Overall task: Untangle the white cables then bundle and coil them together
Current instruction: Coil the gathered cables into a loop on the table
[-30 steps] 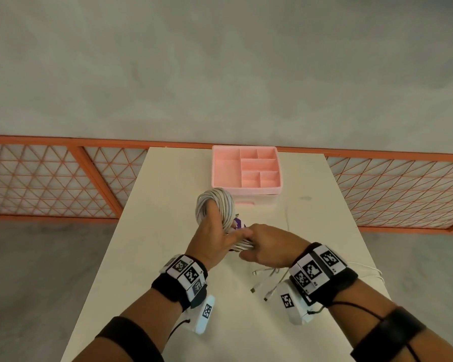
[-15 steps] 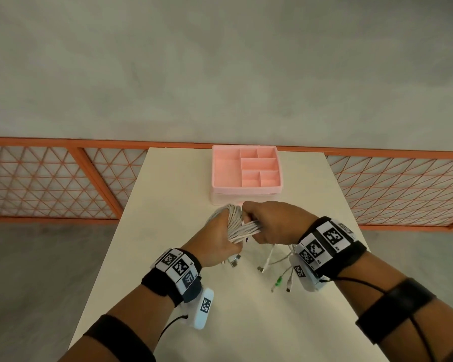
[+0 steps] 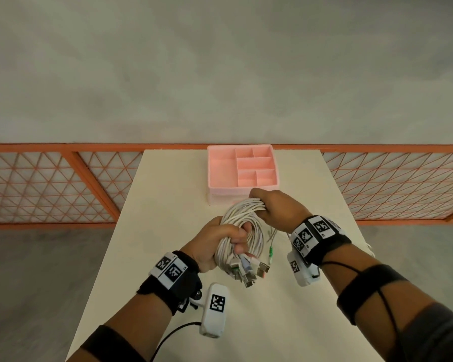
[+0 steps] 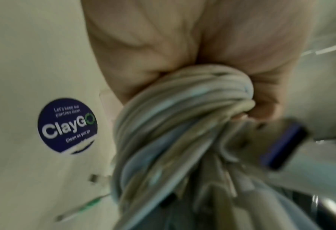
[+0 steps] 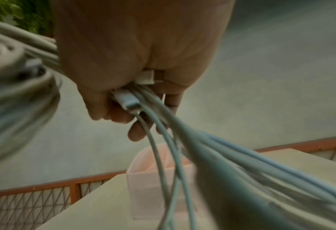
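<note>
The white cables [image 3: 242, 226] are in a round coil, held up over the table [image 3: 168, 194], just in front of the pink tray [image 3: 212, 176]. The left hand [image 3: 212, 246] has its fingers curled tight round the near side of the coil, where the plugs [image 3: 249, 270] stick out. The right hand [image 3: 275, 207] has its fingers wrapped round the far side of the coil. Some loose ends with a green plug [image 3: 271, 250] hang down under it.

The step looks like winding the last loose bits on. To do it well, the left hand should keep a firm hold so the loops do not slip. The right hand should lay each turn next to the others, not too tight. The hanging ends could catch, so pull them in slowly.
</note>
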Demonstrator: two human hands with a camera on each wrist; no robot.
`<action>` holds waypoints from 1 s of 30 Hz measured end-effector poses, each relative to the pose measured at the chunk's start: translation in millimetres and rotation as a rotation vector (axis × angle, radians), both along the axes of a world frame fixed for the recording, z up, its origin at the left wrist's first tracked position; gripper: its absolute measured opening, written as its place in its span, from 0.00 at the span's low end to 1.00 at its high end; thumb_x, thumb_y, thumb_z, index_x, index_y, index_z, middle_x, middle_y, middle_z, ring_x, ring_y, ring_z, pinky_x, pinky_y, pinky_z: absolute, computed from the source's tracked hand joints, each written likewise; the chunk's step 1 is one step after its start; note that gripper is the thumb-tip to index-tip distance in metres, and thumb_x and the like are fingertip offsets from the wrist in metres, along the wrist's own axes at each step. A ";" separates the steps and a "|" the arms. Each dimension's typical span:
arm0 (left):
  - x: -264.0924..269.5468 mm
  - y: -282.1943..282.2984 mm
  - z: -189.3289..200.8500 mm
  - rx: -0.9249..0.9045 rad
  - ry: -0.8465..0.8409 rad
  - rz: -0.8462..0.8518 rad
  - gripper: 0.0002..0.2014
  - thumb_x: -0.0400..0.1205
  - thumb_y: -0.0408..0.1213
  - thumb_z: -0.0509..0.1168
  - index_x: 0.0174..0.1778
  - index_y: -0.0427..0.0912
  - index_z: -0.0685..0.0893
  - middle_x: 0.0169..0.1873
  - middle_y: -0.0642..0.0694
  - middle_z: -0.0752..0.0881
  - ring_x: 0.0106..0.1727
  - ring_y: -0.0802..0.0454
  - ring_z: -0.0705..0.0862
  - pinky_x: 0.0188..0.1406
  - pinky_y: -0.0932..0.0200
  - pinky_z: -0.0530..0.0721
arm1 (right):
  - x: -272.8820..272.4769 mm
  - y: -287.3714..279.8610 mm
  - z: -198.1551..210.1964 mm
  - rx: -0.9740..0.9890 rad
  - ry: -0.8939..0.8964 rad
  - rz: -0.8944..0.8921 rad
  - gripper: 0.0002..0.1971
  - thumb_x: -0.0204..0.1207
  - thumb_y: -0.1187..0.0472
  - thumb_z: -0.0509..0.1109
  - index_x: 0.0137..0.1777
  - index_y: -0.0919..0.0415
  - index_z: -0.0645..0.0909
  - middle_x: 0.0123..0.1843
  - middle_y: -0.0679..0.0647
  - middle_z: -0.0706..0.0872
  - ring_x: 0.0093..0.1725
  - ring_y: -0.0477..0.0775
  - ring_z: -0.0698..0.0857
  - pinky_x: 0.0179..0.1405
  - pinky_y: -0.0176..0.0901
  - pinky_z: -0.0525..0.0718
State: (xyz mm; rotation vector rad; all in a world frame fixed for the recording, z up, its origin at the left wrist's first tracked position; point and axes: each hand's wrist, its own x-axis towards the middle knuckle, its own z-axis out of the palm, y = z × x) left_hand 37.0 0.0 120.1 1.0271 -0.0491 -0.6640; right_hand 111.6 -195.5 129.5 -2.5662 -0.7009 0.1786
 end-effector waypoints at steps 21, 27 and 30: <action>3.5 2.4 9.3 -0.494 0.312 -0.066 0.15 0.72 0.30 0.73 0.50 0.35 0.77 0.24 0.52 0.74 0.25 0.58 0.77 0.33 0.62 0.75 | -47.7 25.6 -33.0 0.500 0.135 -0.330 0.13 0.77 0.58 0.72 0.41 0.43 0.70 0.35 0.45 0.85 0.33 0.35 0.82 0.33 0.28 0.77; 5.7 7.7 11.0 -0.525 0.289 -0.009 0.15 0.71 0.29 0.74 0.50 0.35 0.77 0.24 0.52 0.75 0.25 0.58 0.77 0.31 0.63 0.79 | -57.5 30.1 -28.7 0.633 0.253 -0.219 0.17 0.80 0.67 0.69 0.61 0.48 0.73 0.52 0.36 0.82 0.49 0.29 0.83 0.50 0.28 0.81; 9.2 10.9 14.1 -0.536 0.271 0.011 0.15 0.71 0.30 0.74 0.50 0.34 0.78 0.23 0.52 0.75 0.24 0.58 0.77 0.31 0.61 0.82 | -61.5 34.5 -34.4 0.723 0.194 -0.214 0.19 0.75 0.60 0.76 0.64 0.56 0.75 0.59 0.41 0.84 0.59 0.35 0.84 0.59 0.31 0.80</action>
